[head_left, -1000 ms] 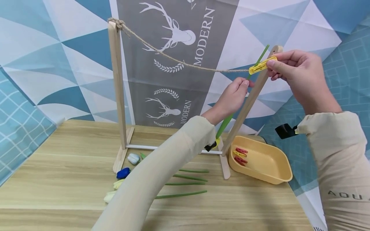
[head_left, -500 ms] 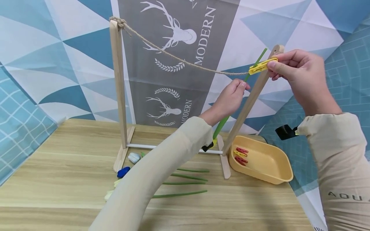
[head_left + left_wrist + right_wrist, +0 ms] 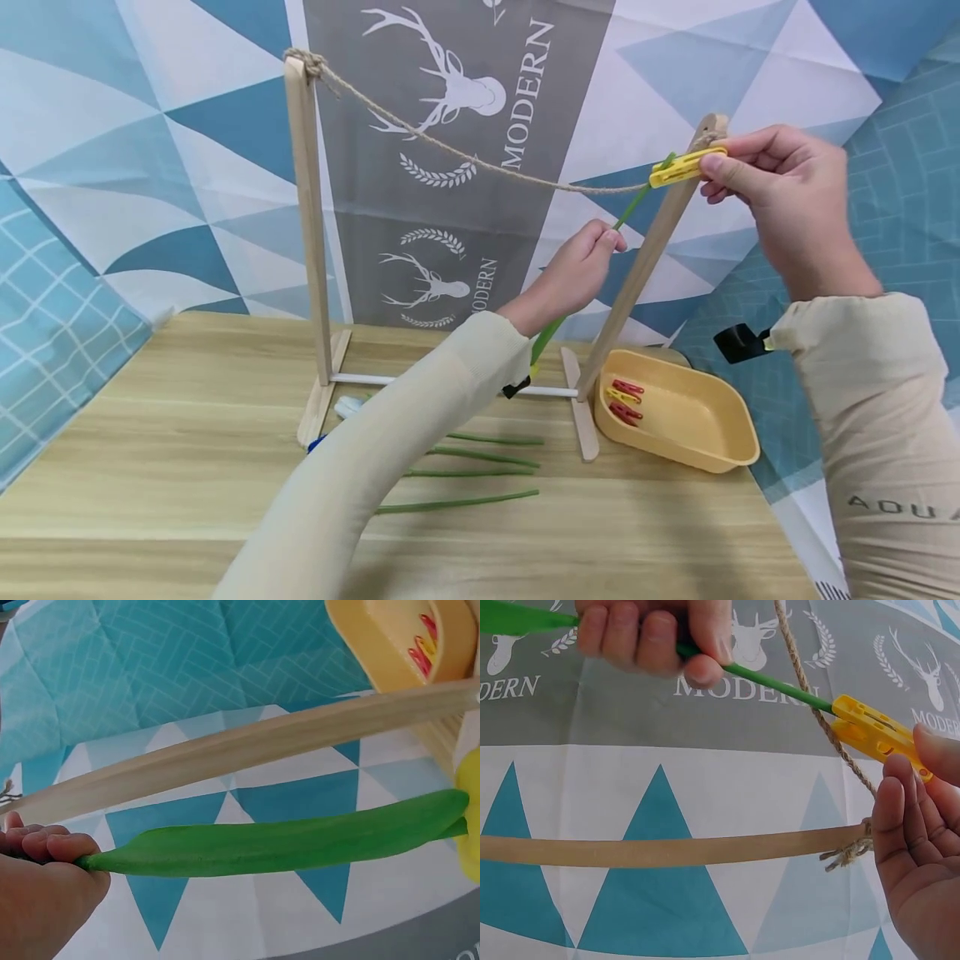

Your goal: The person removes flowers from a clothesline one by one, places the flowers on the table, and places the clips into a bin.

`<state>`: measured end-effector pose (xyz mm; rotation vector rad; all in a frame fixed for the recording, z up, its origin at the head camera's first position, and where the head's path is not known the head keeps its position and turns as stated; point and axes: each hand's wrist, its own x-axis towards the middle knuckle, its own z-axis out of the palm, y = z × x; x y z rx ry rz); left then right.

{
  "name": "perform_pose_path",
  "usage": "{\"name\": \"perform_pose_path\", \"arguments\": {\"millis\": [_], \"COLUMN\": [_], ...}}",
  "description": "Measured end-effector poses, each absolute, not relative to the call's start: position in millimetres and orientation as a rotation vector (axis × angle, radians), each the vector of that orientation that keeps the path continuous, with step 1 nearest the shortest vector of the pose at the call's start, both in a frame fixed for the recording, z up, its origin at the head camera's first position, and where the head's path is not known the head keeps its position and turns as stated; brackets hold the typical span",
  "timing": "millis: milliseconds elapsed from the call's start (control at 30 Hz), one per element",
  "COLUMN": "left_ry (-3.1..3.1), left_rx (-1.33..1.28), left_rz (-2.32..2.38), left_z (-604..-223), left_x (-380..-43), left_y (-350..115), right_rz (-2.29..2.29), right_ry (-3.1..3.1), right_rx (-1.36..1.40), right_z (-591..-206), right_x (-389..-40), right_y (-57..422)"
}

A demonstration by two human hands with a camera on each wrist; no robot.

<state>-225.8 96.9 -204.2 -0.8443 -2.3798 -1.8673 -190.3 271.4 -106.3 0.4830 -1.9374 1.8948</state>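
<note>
My left hand [image 3: 573, 271] grips the thin green stem [image 3: 632, 208] of an artificial tulip, which hangs head down. Its broad green leaf [image 3: 285, 841] and part of the yellow bloom [image 3: 471, 825] show in the left wrist view. Between thumb and fingers, my right hand [image 3: 787, 200] pinches the handle end of a yellow clothespin [image 3: 686, 168]. The clothespin's nose is at the twine [image 3: 480, 164], close to the right post [image 3: 645, 267], and the stem's end runs between its jaws. A short tip of stem sticks out above it.
A wooden frame with a left post [image 3: 306, 225] and white crossbar [image 3: 367, 380] stands on the table [image 3: 165, 467]. Several green stems [image 3: 480, 455] lie there, blooms mostly behind my left sleeve. The yellow basin [image 3: 690, 417] at right holds red and yellow clothespins [image 3: 625, 402].
My left hand has moved down and left, drawing the stem with it, so less of its tip stands above the clothespin. The right hand and clothespin have shifted only slightly.
</note>
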Motion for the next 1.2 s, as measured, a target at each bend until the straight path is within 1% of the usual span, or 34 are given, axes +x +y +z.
{"name": "perform_pose_path", "arguments": {"millis": [333,500,900,1200], "left_ry": [-2.447,-2.527,-2.723,-2.725], "left_rx": [-0.943,-0.960,-1.080,-1.093], "left_rz": [-1.701,-1.567,-0.931,-0.715], "left_z": [-218.2,-223.1,-235.9,-247.2], "left_x": [-225.6,-218.6,-196.9,-186.8], "left_y": [77.1,64.8,46.1,35.1], "right_rz": [1.998,2.056,2.116,2.140], "right_ry": [-1.856,-1.804,-1.842,-1.929], "right_rx": [0.470,0.512,0.470,0.390], "right_z": [-107.9,-112.6,-130.9,-148.5], "right_x": [-185.4,-182.8,-176.3,-172.7], "right_y": [277.7,277.8,285.0,295.3]}}
